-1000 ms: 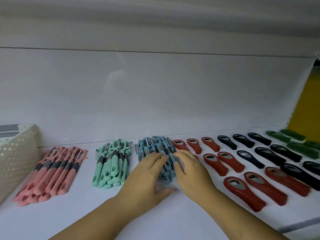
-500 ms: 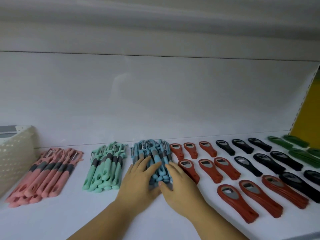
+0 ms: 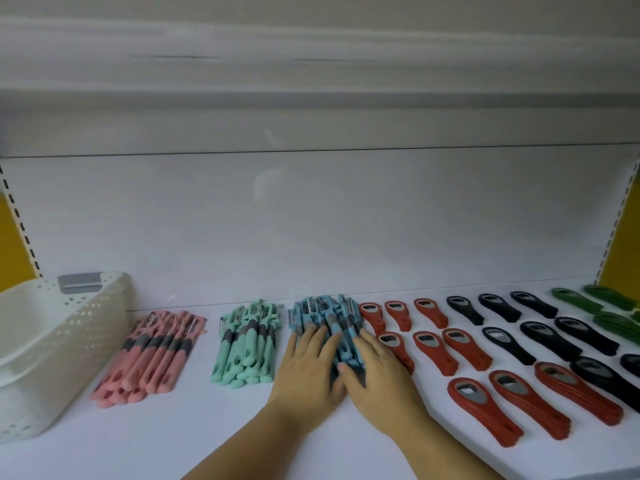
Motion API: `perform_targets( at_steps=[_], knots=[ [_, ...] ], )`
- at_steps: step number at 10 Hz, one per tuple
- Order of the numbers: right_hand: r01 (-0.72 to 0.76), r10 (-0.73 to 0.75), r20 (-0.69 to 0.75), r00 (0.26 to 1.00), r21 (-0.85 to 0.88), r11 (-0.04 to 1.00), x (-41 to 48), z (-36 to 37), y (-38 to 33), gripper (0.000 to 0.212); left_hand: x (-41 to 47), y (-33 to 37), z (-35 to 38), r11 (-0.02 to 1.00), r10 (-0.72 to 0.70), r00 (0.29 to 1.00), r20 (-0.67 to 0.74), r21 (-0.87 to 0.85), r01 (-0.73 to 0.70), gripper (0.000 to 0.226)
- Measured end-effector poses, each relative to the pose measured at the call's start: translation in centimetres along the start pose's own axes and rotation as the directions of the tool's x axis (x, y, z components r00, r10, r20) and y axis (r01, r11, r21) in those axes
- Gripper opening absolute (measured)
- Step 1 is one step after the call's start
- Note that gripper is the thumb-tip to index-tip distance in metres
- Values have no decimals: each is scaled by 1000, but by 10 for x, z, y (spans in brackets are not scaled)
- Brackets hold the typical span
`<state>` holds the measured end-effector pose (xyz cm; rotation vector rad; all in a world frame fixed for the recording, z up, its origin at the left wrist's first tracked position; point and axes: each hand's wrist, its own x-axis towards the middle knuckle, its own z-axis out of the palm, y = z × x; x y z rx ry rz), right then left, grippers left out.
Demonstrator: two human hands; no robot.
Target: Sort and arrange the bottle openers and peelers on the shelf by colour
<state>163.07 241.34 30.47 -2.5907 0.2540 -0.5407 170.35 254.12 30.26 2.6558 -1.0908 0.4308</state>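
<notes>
A stack of blue peelers (image 3: 325, 315) lies mid-shelf with both my hands on it. My left hand (image 3: 308, 368) rests flat on its left side, fingers straight. On the right side my right hand (image 3: 377, 368) presses with extended fingers. Left of that stack lie mint green peelers (image 3: 247, 341) and pink peelers (image 3: 156, 351). To the right are rows of red bottle openers (image 3: 433, 344), black bottle openers (image 3: 530, 334) and green bottle openers (image 3: 581, 301).
A white perforated basket (image 3: 69, 341) stands at the far left of the white shelf (image 3: 207, 438). The back panel rises close behind the rows. Yellow uprights flank both ends.
Both hands slid the blue peeler stack a little farther back and squared it. The view shifted right and up, so everything sits lower left in frame.
</notes>
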Motion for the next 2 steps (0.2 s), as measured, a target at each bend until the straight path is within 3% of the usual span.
perform_targets(
  at_steps=[1,2],
  knots=[
    [26,-28,-68,997,-37,999,-2,0,-2,57,-17,-1,-8,996,-42,998,51,-73,46,62],
    [105,-124,-214,969,-98,990,-7,1,0,43,-44,-11,-23,987,65,997,44,-150,-58,51]
  ],
)
